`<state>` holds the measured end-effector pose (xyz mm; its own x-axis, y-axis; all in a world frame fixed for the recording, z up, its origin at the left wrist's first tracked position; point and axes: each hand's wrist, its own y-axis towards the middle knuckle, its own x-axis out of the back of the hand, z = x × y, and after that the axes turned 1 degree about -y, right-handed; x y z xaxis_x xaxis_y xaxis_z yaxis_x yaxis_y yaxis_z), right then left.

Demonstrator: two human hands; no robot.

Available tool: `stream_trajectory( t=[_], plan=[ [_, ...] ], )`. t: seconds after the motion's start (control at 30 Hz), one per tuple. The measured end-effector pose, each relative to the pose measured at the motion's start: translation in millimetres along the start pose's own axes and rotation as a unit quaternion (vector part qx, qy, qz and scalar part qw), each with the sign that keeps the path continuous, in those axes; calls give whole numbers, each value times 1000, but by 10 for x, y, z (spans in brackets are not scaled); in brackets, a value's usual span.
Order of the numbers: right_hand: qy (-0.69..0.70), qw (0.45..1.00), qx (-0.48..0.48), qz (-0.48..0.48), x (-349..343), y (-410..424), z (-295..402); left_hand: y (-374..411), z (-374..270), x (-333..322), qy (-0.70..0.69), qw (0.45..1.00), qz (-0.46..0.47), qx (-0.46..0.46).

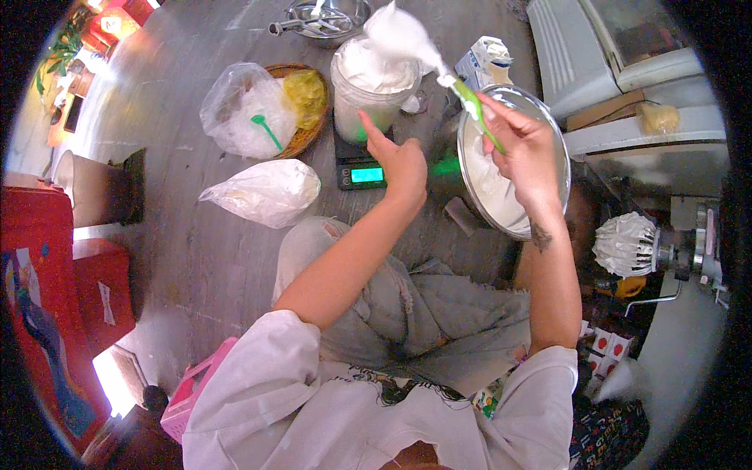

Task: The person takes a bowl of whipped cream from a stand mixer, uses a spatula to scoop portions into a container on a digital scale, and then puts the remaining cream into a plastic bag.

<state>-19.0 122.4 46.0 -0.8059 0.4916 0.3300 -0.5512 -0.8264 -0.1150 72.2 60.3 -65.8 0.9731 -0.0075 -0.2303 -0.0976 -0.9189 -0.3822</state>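
My right hand [526, 153] grips the green handle of a spatula [464, 97]. Its head, thickly coated in white whipped cream [402, 35], is over the rim of a clear tub [364, 114]. That tub holds more cream and stands on a black digital kitchen scale [346, 181] with a lit display. My left hand [399, 164] is in front of the tub, index finger extended to its side and thumb apart; its other fingers are mostly hidden. Below my right hand is a metal bowl [464, 170] with cream inside, partly covered by the hand and forearm.
A filled piping bag [267, 191] lies left of the scale. Behind it, a wicker basket [311, 138] holds plastic bags and a green stick. A metal bowl with utensils [343, 32] and an opened carton [482, 61] stand farther back. At right is a cream-covered mixer whisk [625, 244].
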Motion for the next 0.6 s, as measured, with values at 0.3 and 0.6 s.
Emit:
stream_trajectory(
  t=[0.3,0.6],
  plan=[
    [155,987,-32,8,185,-108,227,-41,93,-23,-11,1000,19,4],
    [165,985,-42,-14,328,-207,218,-330,390,-145,34,994,89,53]
  ],
)
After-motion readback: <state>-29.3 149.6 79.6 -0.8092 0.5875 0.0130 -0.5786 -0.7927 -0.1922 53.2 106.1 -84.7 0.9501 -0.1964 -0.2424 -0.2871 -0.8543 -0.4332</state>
